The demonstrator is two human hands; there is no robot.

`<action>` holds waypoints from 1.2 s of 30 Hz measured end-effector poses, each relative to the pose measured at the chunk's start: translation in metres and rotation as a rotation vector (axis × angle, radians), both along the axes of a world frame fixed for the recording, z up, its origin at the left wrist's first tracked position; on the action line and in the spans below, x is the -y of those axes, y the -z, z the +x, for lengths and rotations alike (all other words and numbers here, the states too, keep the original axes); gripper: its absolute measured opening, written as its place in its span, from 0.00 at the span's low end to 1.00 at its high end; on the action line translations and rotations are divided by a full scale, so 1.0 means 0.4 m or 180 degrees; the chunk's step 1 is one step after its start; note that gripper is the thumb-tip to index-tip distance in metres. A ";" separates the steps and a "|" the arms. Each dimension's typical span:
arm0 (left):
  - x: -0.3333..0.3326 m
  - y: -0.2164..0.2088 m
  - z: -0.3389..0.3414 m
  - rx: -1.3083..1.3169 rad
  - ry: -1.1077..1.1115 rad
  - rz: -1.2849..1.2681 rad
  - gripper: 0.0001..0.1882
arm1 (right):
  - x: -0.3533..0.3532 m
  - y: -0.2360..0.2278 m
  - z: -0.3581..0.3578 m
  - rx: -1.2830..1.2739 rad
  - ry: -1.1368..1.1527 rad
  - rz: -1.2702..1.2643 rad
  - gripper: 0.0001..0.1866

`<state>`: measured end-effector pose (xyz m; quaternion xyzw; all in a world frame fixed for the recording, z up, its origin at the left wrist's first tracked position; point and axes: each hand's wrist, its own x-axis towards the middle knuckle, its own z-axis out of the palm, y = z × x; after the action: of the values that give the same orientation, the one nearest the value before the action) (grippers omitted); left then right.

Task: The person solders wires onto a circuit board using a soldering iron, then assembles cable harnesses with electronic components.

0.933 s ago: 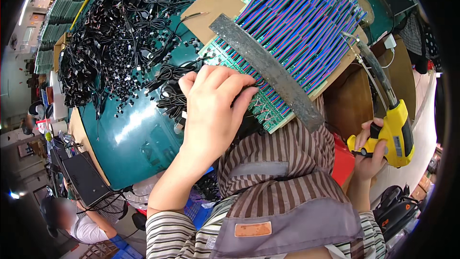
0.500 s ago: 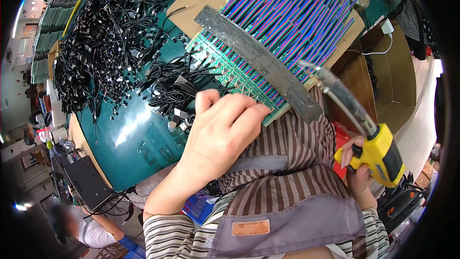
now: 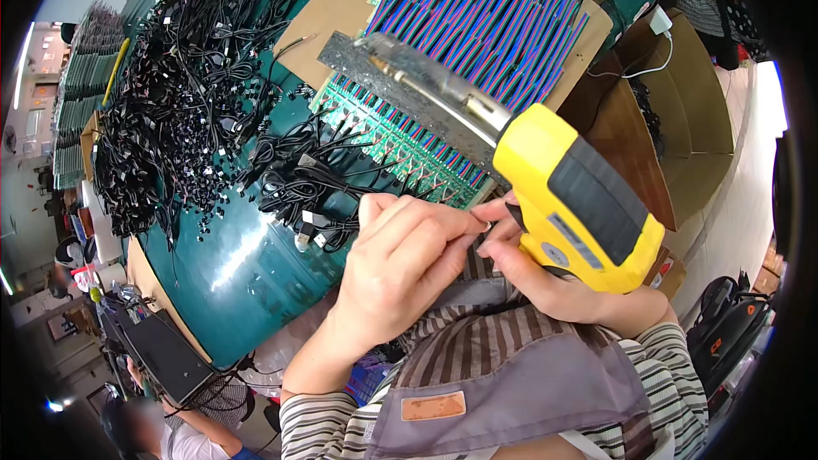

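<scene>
My left hand [image 3: 400, 264] is closed in a pinch, its fingertips meeting those of my right hand at the near edge of the green circuit boards [image 3: 400, 153]. Something small and dark lies between the fingertips, too hidden to name. In my right hand [image 3: 554, 290] is a yellow and black soldering gun [image 3: 537, 153], its clear-sleeved barrel pointing up and left over a flat metal bar [image 3: 339, 53]. The bar lies across the boards and their rows of coloured wires [image 3: 477, 17]. Black cables [image 3: 307, 183] reach the boards' near-left side.
A large heap of black cables [image 3: 170, 111] covers the left of the green tabletop [image 3: 256, 290]. Cardboard [image 3: 307, 25] lies under the boards. An open cardboard box [image 3: 699, 111] stands at the right, with a white cable [image 3: 652, 72] over its edge. Another person sits at lower left.
My right hand has brought the soldering gun up and left from beside my lap, and its fingertips now meet my left hand's. The view has shifted slightly.
</scene>
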<state>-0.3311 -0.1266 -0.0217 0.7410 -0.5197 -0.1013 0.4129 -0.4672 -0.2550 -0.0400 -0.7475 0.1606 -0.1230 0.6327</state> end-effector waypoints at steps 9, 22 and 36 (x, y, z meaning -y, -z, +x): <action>-0.023 0.004 -0.015 -0.0651 -0.0175 -0.0098 0.11 | 0.009 -0.014 0.014 -0.0228 0.0123 -0.0441 0.15; -0.020 0.028 -0.014 -0.0381 -0.0672 -0.0244 0.10 | 0.048 -0.039 -0.016 0.0144 -0.0202 -0.1326 0.24; -0.007 0.048 0.001 0.1151 -0.0071 -0.0002 0.16 | 0.099 -0.034 -0.257 -0.0963 -0.0091 -0.1511 0.11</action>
<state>-0.3305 -0.1239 -0.0408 0.7528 -0.5772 0.0383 0.3141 -0.5699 -0.2946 -0.0266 -0.8868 0.2094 -0.0354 0.4105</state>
